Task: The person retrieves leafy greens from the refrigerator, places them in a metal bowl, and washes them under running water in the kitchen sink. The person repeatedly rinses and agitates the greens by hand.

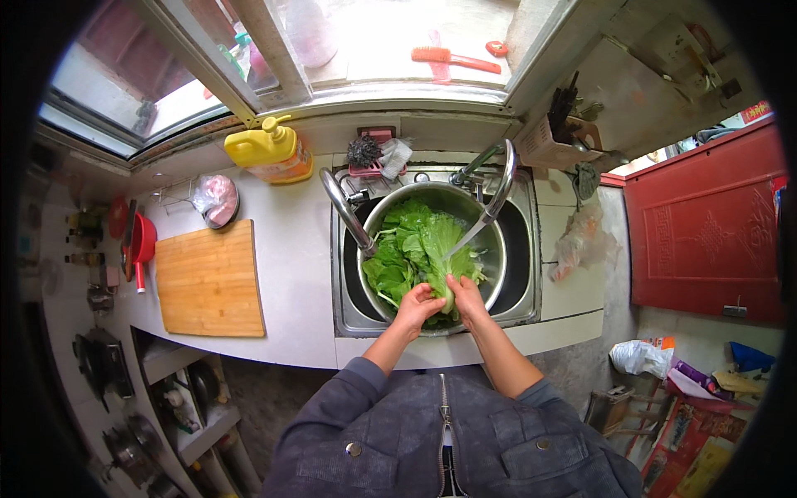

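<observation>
My left hand [419,309] and my right hand [467,299] both grip the pale stem end of a leafy green vegetable [445,246]. Its broad leaf points away from me. A stream of water from the right-hand faucet [505,180] falls on the leaf. Below my hands is a large round stainless steel basin [495,283], set over the double sink [529,299]. More green leaves [389,267] lie in the basin, mostly on its left side, with water around them. The left-hand faucet [342,205] reaches over the basin's left rim.
A bamboo cutting board [208,280] lies on the left counter near a red-handled pan [143,243]. Behind it stand a bagged bowl [218,199] and a yellow pump bottle [271,149]. Scrubbers [367,152] sit behind the sink. A plastic bag [576,243] rests at right.
</observation>
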The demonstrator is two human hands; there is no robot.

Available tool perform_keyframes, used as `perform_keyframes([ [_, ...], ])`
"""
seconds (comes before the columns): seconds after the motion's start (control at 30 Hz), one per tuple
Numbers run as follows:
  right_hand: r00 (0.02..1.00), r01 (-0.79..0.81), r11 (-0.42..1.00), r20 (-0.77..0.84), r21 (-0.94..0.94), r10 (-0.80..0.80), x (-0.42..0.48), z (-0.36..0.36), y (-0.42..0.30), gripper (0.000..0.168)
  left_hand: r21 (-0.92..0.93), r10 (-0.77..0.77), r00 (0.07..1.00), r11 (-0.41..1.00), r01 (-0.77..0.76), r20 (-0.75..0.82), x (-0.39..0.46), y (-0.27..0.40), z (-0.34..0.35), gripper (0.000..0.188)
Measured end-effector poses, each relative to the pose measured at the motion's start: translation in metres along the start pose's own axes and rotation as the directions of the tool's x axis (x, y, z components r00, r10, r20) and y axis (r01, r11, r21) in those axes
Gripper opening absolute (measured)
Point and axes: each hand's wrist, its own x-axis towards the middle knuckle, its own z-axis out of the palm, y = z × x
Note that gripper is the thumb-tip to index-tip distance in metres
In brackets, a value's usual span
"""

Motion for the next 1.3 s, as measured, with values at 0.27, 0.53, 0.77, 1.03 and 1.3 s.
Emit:
perform_keyframes([
  [0.27,0.976,0.109,0.985,0.202,-0.133,-0.081,-0.028,0.014,-0.03,0.024,-0.012,-0.176,0.963,0.983,0.182,0.203,0.021,0.044,0.016,0.041],
  [0.53,0.987,0.153,0.806,0.119,-0.572,-0.104,-0.027,0.007,-0.005,0.027,0.052,0.104,0.982,0.994,-0.097,-0.16,0.035,0.009,0.026,0.014],
  [0.77,0.871,0.363,0.431,0.136,-0.826,-0.473,-0.05,0.027,-0.022,0.02,-0.071,0.185,0.943,0.975,-0.213,-0.278,0.032,0.022,0.018,0.014],
  [1.03,0.928,0.142,0.794,-0.199,-0.591,-0.314,0.001,-0.097,0.006,0.025,0.335,0.024,0.972,0.941,0.058,-0.234,0.035,0.056,-0.053,0.041],
  [1.3,0.973,0.166,0.622,0.025,-0.765,-0.23,0.066,-0.058,0.015,0.088,0.371,0.023,0.955,0.924,0.093,-0.296,0.015,0.004,-0.04,0.098],
])
